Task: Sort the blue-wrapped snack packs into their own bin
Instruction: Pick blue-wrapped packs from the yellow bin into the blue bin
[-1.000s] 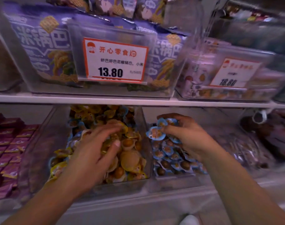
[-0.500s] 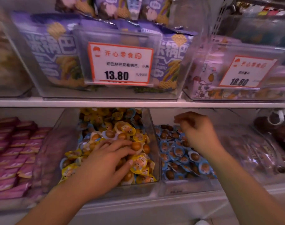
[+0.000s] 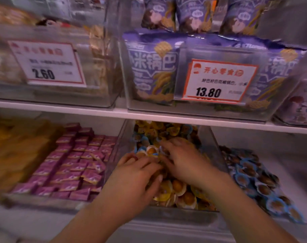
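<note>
1. Both hands work inside the clear middle bin [image 3: 213, 137] on the lower shelf, which holds a mixed heap of yellow-wrapped snack packs [image 3: 177, 187] with a few blue-wrapped ones among them.
2. The left hand [image 3: 137, 174] lies palm down on the near left part of the heap. Its fingers are bent over the packs; motion blur hides whether they pinch anything, so its grip cannot be told.
3. The right hand [image 3: 182, 160] reaches in from the right, just beside the left hand and slightly farther back. Its fingers curl down into the packs (the fingertips are blurred), and it cannot be told whether they hold a pack.
4. A blue-edged snack pack [image 3: 150, 150] with a brown centre lies on top of the heap, just beyond the fingertips of both hands.
5. The blue-wrapped snack packs [image 3: 254, 176] form their own pile in the next compartment to the right, spreading from the far side toward the near right corner.
6. To the left of the middle bin, pink-wrapped packets [image 3: 75, 163] lie in rows. Farther left is a blurred yellow mass.
7. A white shelf edge [image 3: 61, 107] separates the lower level from the upper one.
8. On the upper shelf, purple snack bags [image 3: 149, 67] stand in a clear bin carrying a price tag reading 13.80 [image 3: 217, 81].
9. The upper bin to the left carries a price tag reading 2.60 [image 3: 46, 64].
</note>
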